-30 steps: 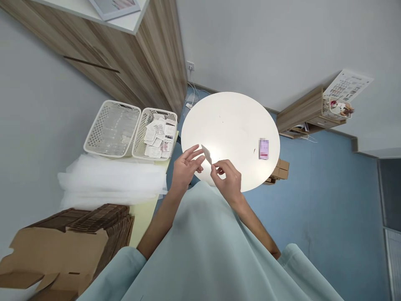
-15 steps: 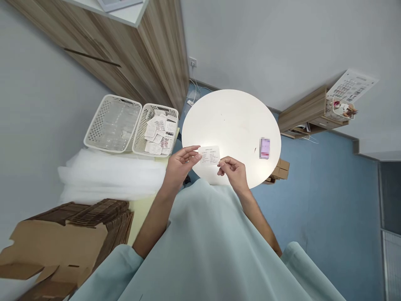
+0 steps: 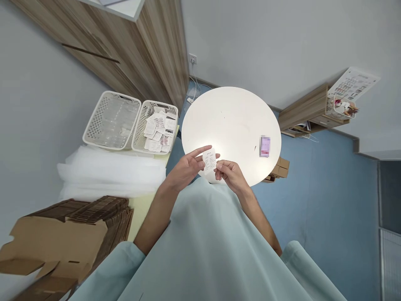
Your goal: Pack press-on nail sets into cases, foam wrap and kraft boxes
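Note:
Between my hands, above the near edge of the white round table [image 3: 232,113], is a small white printed card [image 3: 209,160]. My left hand [image 3: 187,169] holds its left side, thumb on the front and index finger stretched out past the top. My right hand [image 3: 230,173] pinches the right edge between thumb and fingers. Part of the card's edges is hidden by the fingers. On the table's right side lies a pinkish-purple item [image 3: 265,146], blurred into blocks.
To the left stand a white basket [image 3: 135,144] of printed cards and another basket [image 3: 90,140] with clear plastic items. White foam sheets [image 3: 112,175] and folded cardboard boxes [image 3: 59,238] lie nearer. A wooden cabinet [image 3: 156,54] rises behind; a low shelf [image 3: 303,108] stands right.
The card has gone from lying wide to a narrower, more upright look, as if turned or folded; I cannot tell which. My hands have come closer together.

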A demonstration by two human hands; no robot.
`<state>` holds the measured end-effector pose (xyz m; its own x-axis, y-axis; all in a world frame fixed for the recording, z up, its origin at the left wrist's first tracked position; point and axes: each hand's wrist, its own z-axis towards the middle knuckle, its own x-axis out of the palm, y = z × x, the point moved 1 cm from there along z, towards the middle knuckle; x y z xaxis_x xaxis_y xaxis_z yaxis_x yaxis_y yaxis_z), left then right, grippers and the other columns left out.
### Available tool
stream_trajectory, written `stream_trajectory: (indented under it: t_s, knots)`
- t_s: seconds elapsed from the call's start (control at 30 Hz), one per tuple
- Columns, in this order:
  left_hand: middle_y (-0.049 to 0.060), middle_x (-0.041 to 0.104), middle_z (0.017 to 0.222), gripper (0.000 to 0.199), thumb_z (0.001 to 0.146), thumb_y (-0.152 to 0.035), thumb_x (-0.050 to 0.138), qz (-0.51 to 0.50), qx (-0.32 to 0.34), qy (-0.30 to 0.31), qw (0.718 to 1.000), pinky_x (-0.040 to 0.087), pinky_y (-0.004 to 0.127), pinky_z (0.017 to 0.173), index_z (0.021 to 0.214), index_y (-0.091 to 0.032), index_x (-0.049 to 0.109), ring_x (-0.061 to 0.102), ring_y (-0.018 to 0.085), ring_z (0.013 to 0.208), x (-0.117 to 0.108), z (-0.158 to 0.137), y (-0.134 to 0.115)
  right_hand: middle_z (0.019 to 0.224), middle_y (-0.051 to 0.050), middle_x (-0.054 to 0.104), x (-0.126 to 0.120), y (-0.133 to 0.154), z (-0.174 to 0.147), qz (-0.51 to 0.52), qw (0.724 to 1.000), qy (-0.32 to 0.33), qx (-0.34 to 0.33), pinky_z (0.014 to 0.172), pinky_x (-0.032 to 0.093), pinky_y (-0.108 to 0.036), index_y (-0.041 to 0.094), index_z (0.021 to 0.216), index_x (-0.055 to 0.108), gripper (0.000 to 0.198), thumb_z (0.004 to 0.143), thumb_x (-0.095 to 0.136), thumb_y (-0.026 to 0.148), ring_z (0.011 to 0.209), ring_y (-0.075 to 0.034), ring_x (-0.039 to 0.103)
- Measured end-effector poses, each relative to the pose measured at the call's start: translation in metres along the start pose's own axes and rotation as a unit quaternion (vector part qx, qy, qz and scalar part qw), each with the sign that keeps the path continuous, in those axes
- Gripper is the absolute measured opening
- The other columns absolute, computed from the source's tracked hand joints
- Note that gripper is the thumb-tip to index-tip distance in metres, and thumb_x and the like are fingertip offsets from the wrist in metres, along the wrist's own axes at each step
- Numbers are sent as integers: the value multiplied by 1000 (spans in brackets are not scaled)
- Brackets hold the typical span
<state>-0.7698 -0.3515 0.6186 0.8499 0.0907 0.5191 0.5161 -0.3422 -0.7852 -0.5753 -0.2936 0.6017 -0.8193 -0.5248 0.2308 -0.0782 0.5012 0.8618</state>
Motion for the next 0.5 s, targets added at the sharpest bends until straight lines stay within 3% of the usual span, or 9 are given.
stream_trajectory:
  t_s: [0.2,0.33,0.5]
  knots:
    - [21,76,136,87,75,-54,96,56,22,-115,992,52,47,107,150,-21,64,70,34,127,0,1,4,89,-3,74,10,9,-11,-133,973,-148,-113,71,59,-32,23,87,75,33,91,78,55,72,-17,71]
    - [19,74,140,85,74,-50,95,92,41,-180,979,54,45,102,147,-20,65,68,30,120,1,2,8,95,-4,75,26,17,-24,-221,946,-135,-195,72,61,-33,25,92,76,25,95,76,49,75,-17,69]
    - [19,73,142,84,74,-49,95,103,56,-203,972,54,41,98,147,-20,64,67,26,114,1,3,14,91,-4,74,37,13,-24,-326,894,-155,-266,69,59,-33,25,91,72,21,103,65,40,73,-16,68]
